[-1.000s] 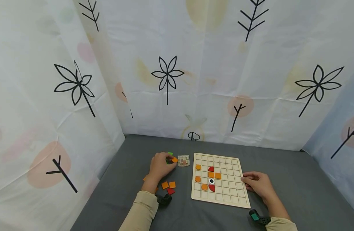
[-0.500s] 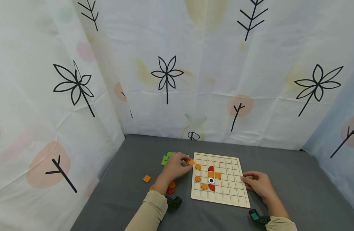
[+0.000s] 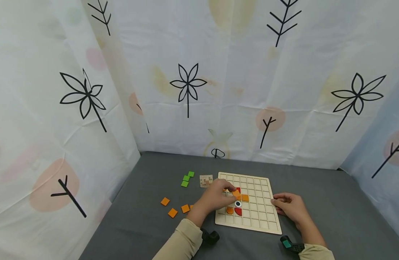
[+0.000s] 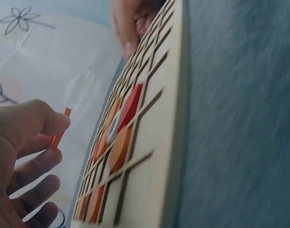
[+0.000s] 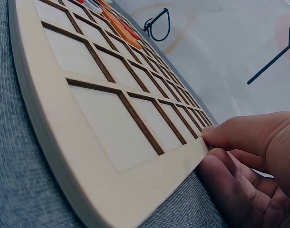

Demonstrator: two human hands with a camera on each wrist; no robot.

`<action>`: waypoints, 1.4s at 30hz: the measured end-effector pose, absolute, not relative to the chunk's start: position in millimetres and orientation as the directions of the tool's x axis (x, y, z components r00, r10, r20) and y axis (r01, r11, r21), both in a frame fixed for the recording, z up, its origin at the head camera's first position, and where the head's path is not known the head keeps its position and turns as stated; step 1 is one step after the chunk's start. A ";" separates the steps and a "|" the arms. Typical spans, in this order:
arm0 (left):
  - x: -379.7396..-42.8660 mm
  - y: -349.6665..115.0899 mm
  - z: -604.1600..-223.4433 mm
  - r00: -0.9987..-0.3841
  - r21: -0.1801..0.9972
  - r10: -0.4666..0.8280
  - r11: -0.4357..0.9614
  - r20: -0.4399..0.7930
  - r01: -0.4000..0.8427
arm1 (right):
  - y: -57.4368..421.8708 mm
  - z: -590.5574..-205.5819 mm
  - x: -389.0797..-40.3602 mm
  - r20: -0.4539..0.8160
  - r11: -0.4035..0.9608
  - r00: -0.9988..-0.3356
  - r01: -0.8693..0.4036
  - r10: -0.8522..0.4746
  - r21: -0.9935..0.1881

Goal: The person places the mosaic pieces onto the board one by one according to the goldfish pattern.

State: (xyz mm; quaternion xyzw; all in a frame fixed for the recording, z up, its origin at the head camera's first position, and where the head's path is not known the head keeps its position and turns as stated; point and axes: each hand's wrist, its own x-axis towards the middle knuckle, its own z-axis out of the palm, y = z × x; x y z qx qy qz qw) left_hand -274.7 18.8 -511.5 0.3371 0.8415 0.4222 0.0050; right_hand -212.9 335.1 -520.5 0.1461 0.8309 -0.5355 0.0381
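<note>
My left hand (image 3: 215, 196) pinches an orange square tile (image 4: 60, 130) between thumb and finger, above the left part of a wooden grid board (image 3: 259, 215). In the left wrist view the tile is apart from the board. On the board lie an orange square (image 3: 245, 198), a white disc with a black dot (image 3: 237, 204), red curved-edge pieces (image 3: 238, 212) and orange discs (image 3: 230, 210), some partly hidden by the hand. My right hand (image 3: 292, 206) grips the board's right edge, thumb on top, as the right wrist view shows.
Loose orange tiles (image 3: 172, 213) lie on the grey cloth left of the board, some partly behind the left arm. Farther back are green tiles (image 3: 185, 178) and a small patterned card (image 3: 206, 181). A patterned curtain (image 3: 219, 108) hangs behind the table.
My left hand has carried the orange tile rightward, from beside the green tiles, past the card, to over the board. The right hand stays at the board's edge.
</note>
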 end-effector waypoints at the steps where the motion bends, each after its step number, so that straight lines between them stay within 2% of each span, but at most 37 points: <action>1: -272.8 21.4 -512.3 -0.764 0.714 0.585 0.409 0.273 0.569 | 335.1 -520.8 -212.6 -0.220 0.382 -0.955 0.283 0.201 -0.880; 13: -263.7 48.1 -520.4 -0.665 0.651 0.691 0.371 0.283 0.662 | 334.3 -520.1 -211.8 -0.213 0.390 -0.957 0.275 0.196 -0.879; 18: -262.3 52.4 -523.6 -0.635 0.580 0.714 0.394 0.295 0.713 | 332.9 -520.2 -212.6 -0.207 0.415 -0.957 0.277 0.205 -0.867; 23: -261.5 53.8 -525.0 -0.630 0.514 0.714 0.434 0.304 0.740 | 332.0 -519.8 -213.7 -0.203 0.417 -0.953 0.282 0.224 -0.864; 42: -264.3 55.0 -527.1 -0.624 0.508 0.720 0.431 0.306 0.746 | 333.0 -518.7 -212.5 -0.203 0.411 -0.956 0.276 0.211 -0.869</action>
